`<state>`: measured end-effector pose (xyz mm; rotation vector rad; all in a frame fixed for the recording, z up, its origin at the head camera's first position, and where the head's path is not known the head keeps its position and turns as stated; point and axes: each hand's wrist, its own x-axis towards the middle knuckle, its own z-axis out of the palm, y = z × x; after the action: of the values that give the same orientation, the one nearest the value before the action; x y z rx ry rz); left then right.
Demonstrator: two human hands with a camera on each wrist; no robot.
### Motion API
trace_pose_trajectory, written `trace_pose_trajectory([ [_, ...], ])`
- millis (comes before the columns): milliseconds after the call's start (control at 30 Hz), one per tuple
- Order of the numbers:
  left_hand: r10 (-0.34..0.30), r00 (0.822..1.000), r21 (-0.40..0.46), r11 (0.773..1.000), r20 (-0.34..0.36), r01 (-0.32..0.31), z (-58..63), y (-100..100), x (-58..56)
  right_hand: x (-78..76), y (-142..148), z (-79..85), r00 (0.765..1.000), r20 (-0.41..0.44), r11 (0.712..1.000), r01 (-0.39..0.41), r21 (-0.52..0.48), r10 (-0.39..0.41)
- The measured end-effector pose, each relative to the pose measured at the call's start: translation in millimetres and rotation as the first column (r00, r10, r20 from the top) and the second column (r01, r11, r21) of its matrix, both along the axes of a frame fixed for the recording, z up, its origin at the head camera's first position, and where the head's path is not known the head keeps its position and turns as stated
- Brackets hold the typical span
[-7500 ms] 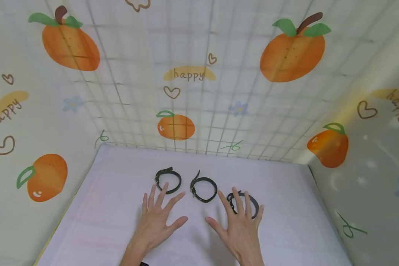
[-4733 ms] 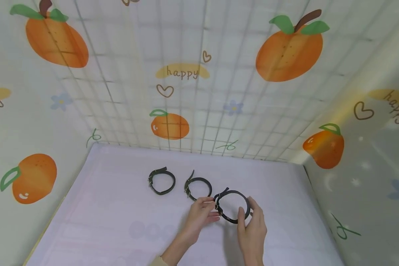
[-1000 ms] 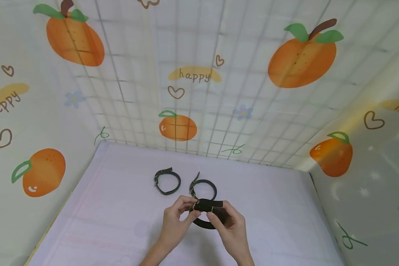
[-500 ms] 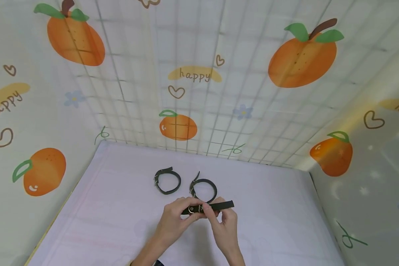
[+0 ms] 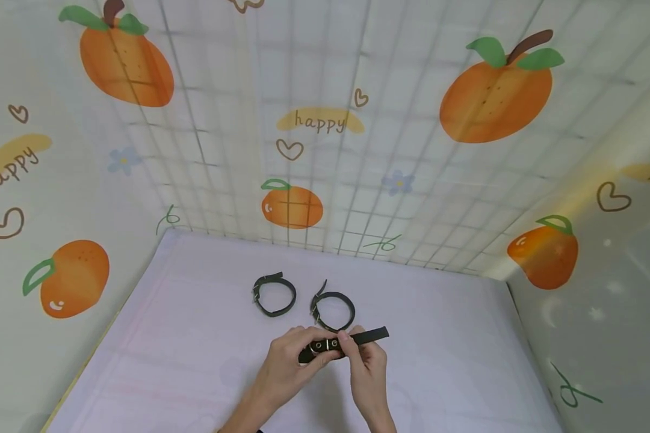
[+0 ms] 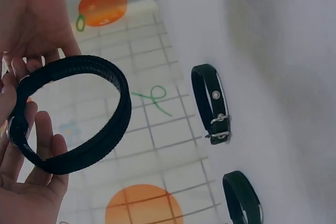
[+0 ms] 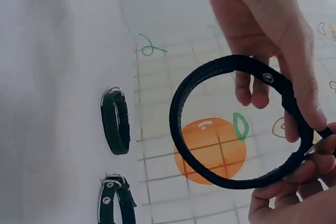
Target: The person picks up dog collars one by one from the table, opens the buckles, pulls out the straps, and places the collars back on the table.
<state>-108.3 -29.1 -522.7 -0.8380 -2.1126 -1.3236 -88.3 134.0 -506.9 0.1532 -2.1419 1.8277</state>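
In the head view my left hand pinches the buckle end of a black collar between thumb and fingers. My right hand holds its strap just right of the metal buckle, and the strap's tail sticks out to the right. Eyelets show beside the buckle. From the left wrist view the held collar forms a wide loop with fingers of both hands on it. Just behind the hands lies a second collar, and a third collar lies to its left; both are buckled into loops.
A pale sheet covers the table. Behind it stands a wall covering printed with oranges, hearts and a grid, and similar coverings rise on the left and right.
The collar at the right was lifted from the table by both hands and brought to the middle. Over the last second, its tail has swung out to the right and the buckle has come into view.
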Motion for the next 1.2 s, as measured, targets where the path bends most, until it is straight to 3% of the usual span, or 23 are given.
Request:
trace_pose_trajectory([
  [167, -0.033, 0.994, 0.100, 0.995, 0.102, 0.023, -0.8, 2, 3.0, 1.5, -2, 0.8, 0.997, 0.070, 0.999, -0.012, -0.033, 0.014],
  [400, -0.068, 0.973, 0.227, 0.974, 0.219, 0.017, -2.6, 7, 4.3, 1.3, 4, -5.2, 0.995, 0.023, 0.995, -0.093, 0.030, 0.092],
  [467, -0.118, 0.945, 0.294, 0.956, 0.306, 0.024, -1.6, 6, 5.7, 1.5, 6, -7.7, 0.994, -0.004, 0.992, -0.108, 0.066, 0.108],
  [567, -0.202, 0.876, 0.391, 0.920, 0.437, 0.016, -0.1, 5, 7.8, 1.8, 8, -9.7, 0.991, -0.063, 0.985, -0.106, 0.137, 0.116],
  [633, -0.244, 0.840, 0.435, 0.900, 0.484, 0.011, 0.6, 4, 8.9, 1.6, 8, -10.3, 0.986, -0.107, 0.978, -0.105, 0.183, 0.126],
  [667, -0.256, 0.832, 0.445, 0.895, 0.492, 0.013, 0.6, 4, 9.1, 1.5, 8, -10.3, 0.983, -0.122, 0.976, -0.111, 0.188, 0.135],
  [800, -0.276, 0.823, 0.454, 0.891, 0.496, 0.025, 0.8, 3, 9.2, 1.7, 8, -10.5, 0.979, -0.134, 0.977, -0.129, 0.171, 0.153],
  [933, -0.273, 0.819, 0.427, 0.904, 0.505, 0.038, 1.5, 2, 8.3, 2.2, 10, -11.5, 0.981, -0.102, 0.981, -0.149, 0.126, 0.162],
  [1067, -0.273, 0.847, 0.387, 0.918, 0.456, 0.087, 0.9, 0, 6.9, 1.9, 12, -11.3, 0.983, -0.086, 0.979, -0.148, 0.144, 0.161],
  [1200, -0.266, 0.868, 0.354, 0.928, 0.420, 0.113, 0.7, -2, 6.4, 1.1, 11, -10.3, 0.992, -0.078, 0.980, -0.086, 0.179, 0.101],
])
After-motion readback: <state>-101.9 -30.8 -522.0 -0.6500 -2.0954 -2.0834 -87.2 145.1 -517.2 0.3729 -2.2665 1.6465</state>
